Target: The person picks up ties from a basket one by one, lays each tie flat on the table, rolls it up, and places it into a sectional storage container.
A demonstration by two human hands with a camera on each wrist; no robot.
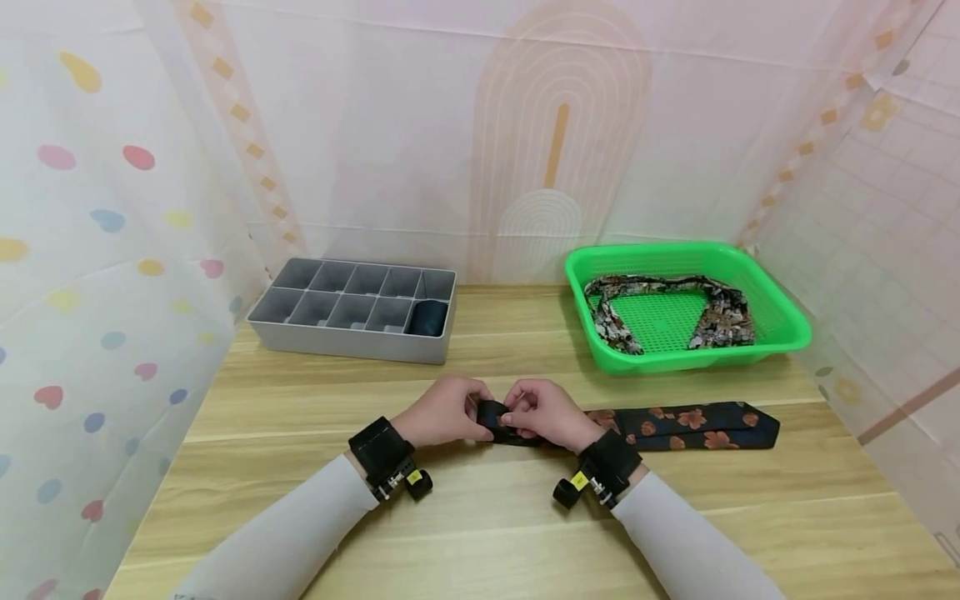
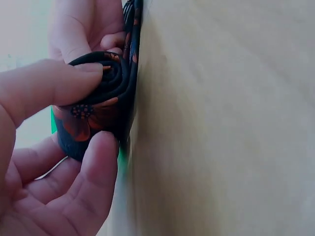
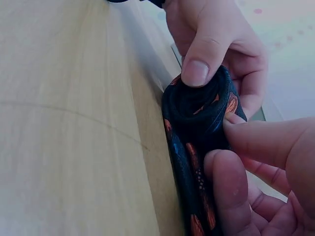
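A dark necktie (image 1: pixel 701 427) with orange-brown flowers lies along the table, its wide pointed end flat at the right. The other end is wound into a roll (image 2: pixel 93 118) standing on edge between both hands. My left hand (image 1: pixel 450 410) holds the roll from its left side, thumb on the coil's edge and fingers curled round the outside. My right hand (image 1: pixel 549 414) pinches the roll from the right with thumb and forefinger, close to where the flat length leaves the coil (image 3: pixel 202 113).
At the back left stands a grey divided box (image 1: pixel 348 342) with a dark rolled tie (image 1: pixel 428 318) in its front right compartment. A green basket (image 1: pixel 690 362) at the back right holds a patterned tie (image 1: pixel 723 317). Patterned curtains (image 1: pixel 405 125) hang around the table.
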